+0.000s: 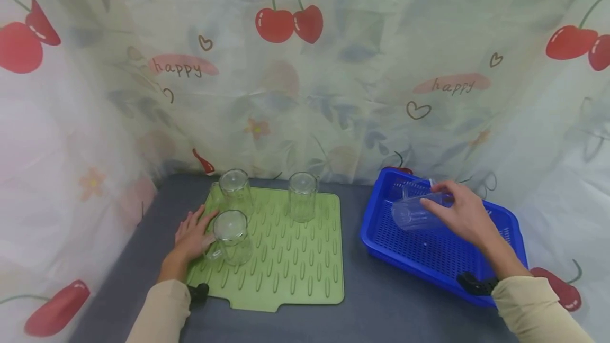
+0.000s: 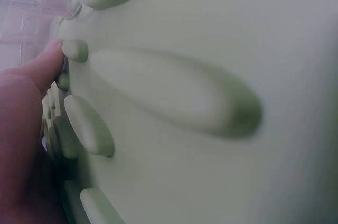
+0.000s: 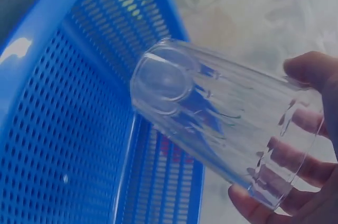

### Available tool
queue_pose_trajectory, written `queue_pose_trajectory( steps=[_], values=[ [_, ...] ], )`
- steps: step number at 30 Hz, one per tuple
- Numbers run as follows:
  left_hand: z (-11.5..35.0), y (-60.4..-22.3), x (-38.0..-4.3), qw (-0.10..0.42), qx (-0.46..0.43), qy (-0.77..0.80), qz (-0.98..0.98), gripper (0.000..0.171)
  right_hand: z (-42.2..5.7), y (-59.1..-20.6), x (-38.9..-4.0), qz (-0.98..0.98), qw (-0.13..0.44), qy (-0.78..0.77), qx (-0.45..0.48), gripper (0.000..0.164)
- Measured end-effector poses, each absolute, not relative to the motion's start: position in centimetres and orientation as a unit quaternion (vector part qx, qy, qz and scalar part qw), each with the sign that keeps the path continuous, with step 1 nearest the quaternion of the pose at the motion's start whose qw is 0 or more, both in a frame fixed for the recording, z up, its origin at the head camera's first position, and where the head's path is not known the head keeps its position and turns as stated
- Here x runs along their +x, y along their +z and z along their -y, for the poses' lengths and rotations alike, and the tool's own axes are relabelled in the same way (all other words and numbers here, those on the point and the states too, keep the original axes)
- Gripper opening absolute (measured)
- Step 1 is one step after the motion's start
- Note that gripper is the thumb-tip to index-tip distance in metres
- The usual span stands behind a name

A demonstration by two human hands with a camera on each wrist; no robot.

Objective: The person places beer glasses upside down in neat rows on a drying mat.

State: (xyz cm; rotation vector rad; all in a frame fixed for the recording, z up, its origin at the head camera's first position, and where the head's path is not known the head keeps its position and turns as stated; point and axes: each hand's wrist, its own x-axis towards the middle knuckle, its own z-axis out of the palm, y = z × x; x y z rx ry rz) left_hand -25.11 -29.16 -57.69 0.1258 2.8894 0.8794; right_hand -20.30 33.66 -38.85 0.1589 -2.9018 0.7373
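Over the blue basket, my right hand (image 1: 459, 213) grips a clear glass mug (image 1: 413, 213) near its rim, with the mug tipped on its side. In the right wrist view the mug's base (image 3: 163, 78) points away from the fingers, which wrap the rim end. My left hand (image 1: 193, 234) lies with fingers extended on the left edge of the green mat (image 1: 290, 285). Its thumb is right by the handle of the front glass mug (image 1: 233, 242). Two more upside-down glass mugs stand on the mat, a back left mug (image 1: 235, 192) and a back right mug (image 1: 303, 200).
The blue perforated basket (image 1: 429, 263) stands on the grey table (image 1: 362, 300), right of the mat. A printed curtain (image 1: 333, 94) hangs behind and along both sides. Raised oval ridges (image 2: 174, 89) cover the mat.
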Motion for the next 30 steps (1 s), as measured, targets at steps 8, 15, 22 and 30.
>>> queue_pose_trajectory(
  steps=[8,15,22,30],
  values=[
    [29.8,-57.7,-24.8,0.055,0.035,0.289,-0.955,0.065,-31.5,-39.1,-20.9,0.936,0.088,0.337,0.041,0.053],
    [29.8,-57.8,-24.8,0.045,0.042,0.294,-0.954,0.066,-30.3,-39.5,-21.0,0.92,0.098,0.378,0.035,0.052],
    [29.5,-57.7,-24.7,0.049,0.044,0.301,-0.951,0.067,-29.6,-39.4,-21.0,0.905,0.095,0.414,0.027,0.05],
    [29.4,-58.3,-25.3,0.058,0.044,0.292,-0.954,0.064,-28.4,-39.6,-21.2,0.863,0.102,0.492,0.048,0.042]
  ],
)
